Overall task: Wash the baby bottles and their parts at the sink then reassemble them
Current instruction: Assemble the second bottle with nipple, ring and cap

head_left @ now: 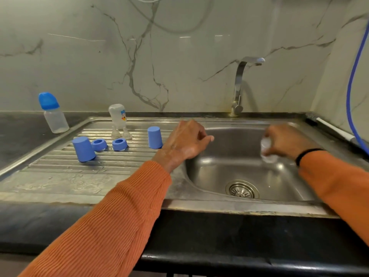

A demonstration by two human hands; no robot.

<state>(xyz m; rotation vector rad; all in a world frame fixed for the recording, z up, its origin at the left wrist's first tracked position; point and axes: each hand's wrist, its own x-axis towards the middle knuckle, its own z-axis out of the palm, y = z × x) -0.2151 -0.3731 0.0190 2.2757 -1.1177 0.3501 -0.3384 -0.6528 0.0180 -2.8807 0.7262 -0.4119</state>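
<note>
My right hand (pixel 285 141) grips a clear bottle body (pixel 267 151) over the right side of the sink basin (pixel 229 170); the bottle is blurred. My left hand (pixel 186 141) hovers at the basin's left rim with fingers curled, holding nothing I can see. On the ribbed drainboard (pixel 83 172) stand two blue caps (pixel 83 149) (pixel 155 137), two blue collar rings (pixel 99 144) (pixel 119 144), two clear teats (pixel 121 133) and an upturned clear bottle body (pixel 118 115). An assembled bottle with a blue cap (pixel 53 112) stands on the dark counter at far left.
The faucet (pixel 240 84) rises behind the basin; no water is visible from it. A drain strainer (pixel 242 190) sits in the basin floor. A bottle brush (pixel 329 127) lies along the right rim, and a blue hose (pixel 354 76) hangs at far right.
</note>
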